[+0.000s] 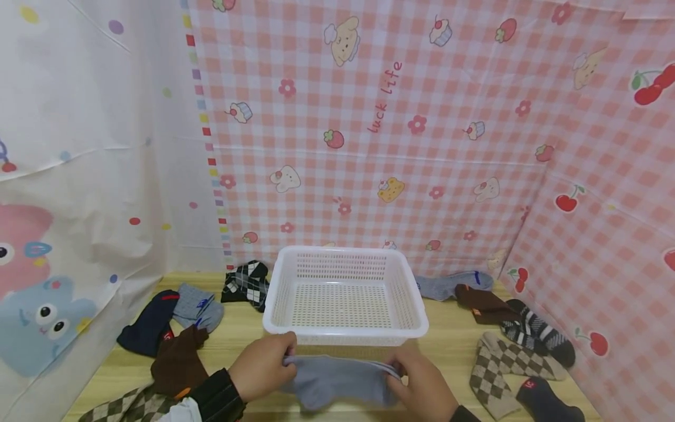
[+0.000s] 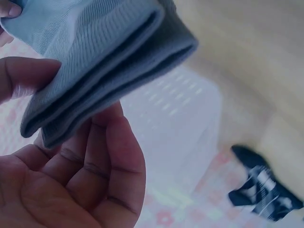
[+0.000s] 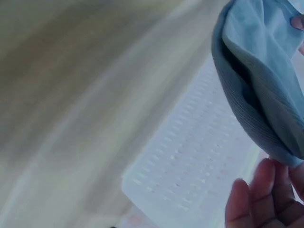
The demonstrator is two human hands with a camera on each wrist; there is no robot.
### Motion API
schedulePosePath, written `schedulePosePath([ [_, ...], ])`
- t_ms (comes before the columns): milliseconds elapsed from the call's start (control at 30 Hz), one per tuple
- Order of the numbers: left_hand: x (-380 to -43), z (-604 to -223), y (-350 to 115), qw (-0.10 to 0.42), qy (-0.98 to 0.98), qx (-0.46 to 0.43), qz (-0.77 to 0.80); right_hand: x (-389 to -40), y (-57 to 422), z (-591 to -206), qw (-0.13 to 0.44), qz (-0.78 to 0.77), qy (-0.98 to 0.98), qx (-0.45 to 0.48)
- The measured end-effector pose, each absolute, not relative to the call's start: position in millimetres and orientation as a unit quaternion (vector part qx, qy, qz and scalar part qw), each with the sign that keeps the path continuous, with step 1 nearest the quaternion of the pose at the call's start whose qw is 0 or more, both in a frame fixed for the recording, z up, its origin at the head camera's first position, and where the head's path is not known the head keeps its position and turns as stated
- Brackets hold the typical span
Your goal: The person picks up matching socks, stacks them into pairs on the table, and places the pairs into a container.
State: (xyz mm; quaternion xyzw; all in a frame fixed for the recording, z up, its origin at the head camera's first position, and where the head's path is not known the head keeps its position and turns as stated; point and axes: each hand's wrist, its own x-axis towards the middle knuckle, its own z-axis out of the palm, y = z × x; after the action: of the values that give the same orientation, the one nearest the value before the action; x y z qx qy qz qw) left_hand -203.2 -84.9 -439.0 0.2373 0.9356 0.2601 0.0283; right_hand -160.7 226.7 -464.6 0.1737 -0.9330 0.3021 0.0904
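A grey-blue pair of socks (image 1: 337, 381) is stretched level between my two hands, just in front of a white plastic basket (image 1: 345, 333). At one end my left hand (image 1: 263, 366) pinches the layered ribbed fabric between thumb and fingers; the left wrist view shows the stacked edges of the socks (image 2: 104, 71) up close. My right hand (image 1: 422, 387) grips the opposite end, where the right wrist view shows the fabric (image 3: 261, 80) gaping between layers. Inside the basket only its slotted floor shows.
Along the left lie a navy sock (image 1: 147, 322), grey socks (image 1: 197, 308), a brown sock (image 1: 179, 360) and a black argyle sock (image 1: 245, 284). On the right are a grey sock (image 1: 448, 286), a brown sock (image 1: 482, 305), a patterned black sock (image 1: 538, 334) and a beige checked sock (image 1: 490, 375).
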Motion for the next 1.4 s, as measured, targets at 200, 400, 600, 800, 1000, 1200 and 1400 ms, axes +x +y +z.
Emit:
schedulePosePath([
  [200, -213, -413, -80, -0.011, 0.936, 0.222, 0.273, -171, 228, -453, 0.196, 0.318, -0.915, 0.153],
  [400, -229, -390, -76, -0.028, 0.924, 0.202, 0.322, -192, 230, -432, 0.186, 0.367, -0.904, 0.119],
  [600, -252, -375, -73, -0.039, 0.909, 0.191, 0.368, -215, 230, -409, 0.127, 0.423, -0.893, 0.086],
  [800, -280, -363, -67, -0.063, 0.91, 0.179, 0.368, -244, 228, -390, 0.123, 0.424, -0.894, 0.07],
  [1000, -310, -358, -58, -0.104, 0.925, 0.156, 0.329, -275, 222, -378, 0.126, 0.396, -0.908, 0.057],
  [1200, -339, -358, -49, -0.117, 0.932, 0.153, 0.307, -306, 219, -375, 0.116, 0.373, -0.919, 0.049],
  [1400, -366, -363, -39, -0.093, 0.941, 0.137, 0.296, -336, 219, -377, 0.118, 0.359, -0.925, 0.036],
])
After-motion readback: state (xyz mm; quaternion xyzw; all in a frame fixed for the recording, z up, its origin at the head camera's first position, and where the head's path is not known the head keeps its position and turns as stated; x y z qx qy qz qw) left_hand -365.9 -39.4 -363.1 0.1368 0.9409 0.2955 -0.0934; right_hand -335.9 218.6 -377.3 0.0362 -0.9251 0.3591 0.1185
